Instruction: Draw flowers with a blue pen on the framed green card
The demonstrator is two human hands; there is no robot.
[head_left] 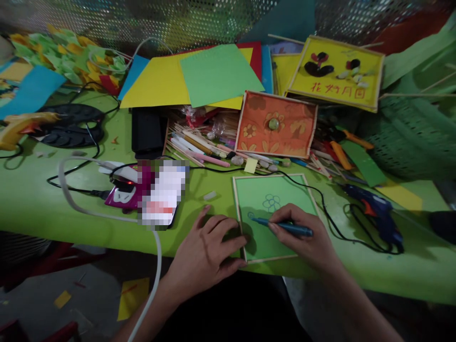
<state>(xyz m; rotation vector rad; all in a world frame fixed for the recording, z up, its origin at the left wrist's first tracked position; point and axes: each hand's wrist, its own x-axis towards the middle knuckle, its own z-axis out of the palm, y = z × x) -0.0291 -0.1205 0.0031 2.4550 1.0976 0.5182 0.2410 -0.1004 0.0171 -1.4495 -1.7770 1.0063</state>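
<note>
A green paper panel edged with thin wooden sticks lies flat at the front of the table. Drawn on it is a flower outline, with a smaller round mark to its lower left. My right hand grips a blue-green marker pen, its tip at that small mark. My left hand rests with fingers spread on the table and against the panel's left edge. A phone with a lit, blurred screen is to the left of that hand.
A blue hot glue gun and its black cord lie at the right; a yellow glue gun is far left. Behind are an orange framed picture, a yellow framed picture and coloured paper. A white cable crosses the front edge.
</note>
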